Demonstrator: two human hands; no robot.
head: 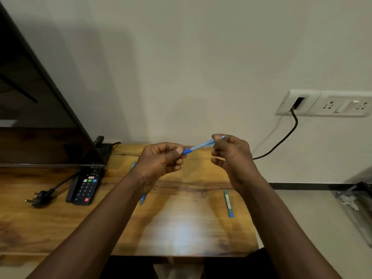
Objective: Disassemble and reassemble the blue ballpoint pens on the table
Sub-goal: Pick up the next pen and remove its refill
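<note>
A blue ballpoint pen (198, 147) is held in the air above the wooden table (181, 228), tilted up to the right. My left hand (161, 160) pinches its darker blue lower end between thumb and fingers. My right hand (231, 152) grips its upper, lighter end, whose tip pokes out past the fingers. A second blue pen (142, 200) lies on the table, mostly hidden under my left forearm. A green and blue pen (228, 203) lies on the table to the right, beside my right forearm.
A black TV remote (86, 188) and a loose black plug (38, 199) lie at the left, under the edge of a tilted dark screen (40, 97). A wall socket (326, 103) with a black cable sits at the right. The table's right edge drops to the floor.
</note>
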